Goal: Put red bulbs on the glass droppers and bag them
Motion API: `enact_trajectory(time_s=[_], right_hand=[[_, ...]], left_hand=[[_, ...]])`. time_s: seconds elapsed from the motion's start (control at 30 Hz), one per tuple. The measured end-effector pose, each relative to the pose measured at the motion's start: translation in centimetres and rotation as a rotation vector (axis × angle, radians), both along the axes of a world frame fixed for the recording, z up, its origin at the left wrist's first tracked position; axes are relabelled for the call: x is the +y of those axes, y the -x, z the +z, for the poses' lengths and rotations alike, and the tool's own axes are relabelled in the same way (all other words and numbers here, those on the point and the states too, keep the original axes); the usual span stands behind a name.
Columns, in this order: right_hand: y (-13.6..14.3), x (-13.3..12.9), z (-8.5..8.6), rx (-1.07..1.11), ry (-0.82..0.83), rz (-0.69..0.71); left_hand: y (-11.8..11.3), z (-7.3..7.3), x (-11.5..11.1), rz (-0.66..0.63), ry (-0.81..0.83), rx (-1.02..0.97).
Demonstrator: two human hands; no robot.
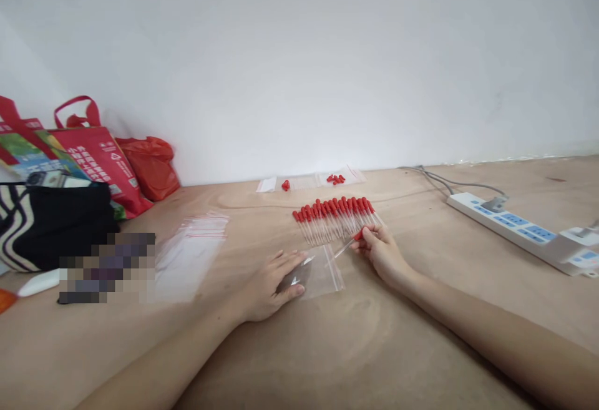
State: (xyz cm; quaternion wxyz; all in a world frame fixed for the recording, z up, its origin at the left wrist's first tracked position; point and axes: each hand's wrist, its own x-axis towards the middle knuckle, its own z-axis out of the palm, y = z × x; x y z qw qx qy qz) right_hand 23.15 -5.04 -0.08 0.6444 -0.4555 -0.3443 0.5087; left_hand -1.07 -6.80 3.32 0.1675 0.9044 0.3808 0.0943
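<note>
A clear zip bag (321, 276) lies flat on the wooden table, its red-lined opening toward the right. My left hand (277, 285) rests on the bag's left part, fingers apart and pressing it down. Between the thumb and fingers of my right hand (378, 251) is a glass dropper (358, 235) by its red bulb, its thin clear tip pointing left at the bag's opening. Whether the tip is inside the bag is hard to tell. Just beyond both hands, a row of several red-bulbed droppers (334, 210) lies side by side.
Flat clear bags (189, 260) are stacked at the left. Bags with small red pieces (336, 179) lie near the wall. A white power strip (510, 226) is at the right; red bags (100, 160) and a black cloth bag (60, 226) stand far left.
</note>
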Motion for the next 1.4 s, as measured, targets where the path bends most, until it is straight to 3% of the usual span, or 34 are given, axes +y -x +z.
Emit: enact_trajectory(time_s=[0.13, 0.23, 0.43, 0.6, 0.73, 0.87, 0.97, 1.07, 1.27, 1.4], right_hand=[[1.0, -1.0, 0.0, -0.002, -0.015, 0.235], [1.1, -1.3, -0.1, -0.223, -0.099, 0.349], [0.6, -1.4, 0.1, -0.785, -0.296, 0.406], [1.7, -1.4, 0.3, -0.942, -0.324, 0.430], [1.5, -1.0, -0.1, -0.948, -0.304, 0.429], [-0.8, 1.2, 0.4, -0.986, -0.232, 0.292], [-2.2, 4.2, 1.7, -1.167, -0.224, 0.062], [-1.9, 7.2, 3.0, -1.358, -0.199, -0.045], [1.4, 10.8, 3.3, -1.632, -0.065, -0.085], [2.2, 11.6, 3.0, -1.490, -0.047, -0.097]], left_hand=[[0.1, -0.2, 0.1, -0.009, 0.010, -0.011], [0.1, -0.3, 0.1, -0.002, 0.005, -0.029], [0.0, -0.3, 0.0, 0.017, 0.001, -0.032], [-0.3, -0.3, -0.1, 0.010, 0.006, -0.062], [-0.1, -0.3, 0.0, 0.034, -0.039, -0.108], [0.8, 0.1, 0.1, 0.037, -0.054, -0.137], [1.6, 0.4, 0.1, 0.008, -0.002, -0.101], [1.9, 0.4, 0.2, -0.023, 0.039, -0.046], [1.7, 0.4, 0.4, -0.057, 0.047, -0.005], [1.8, 0.4, 0.6, -0.082, 0.058, 0.011]])
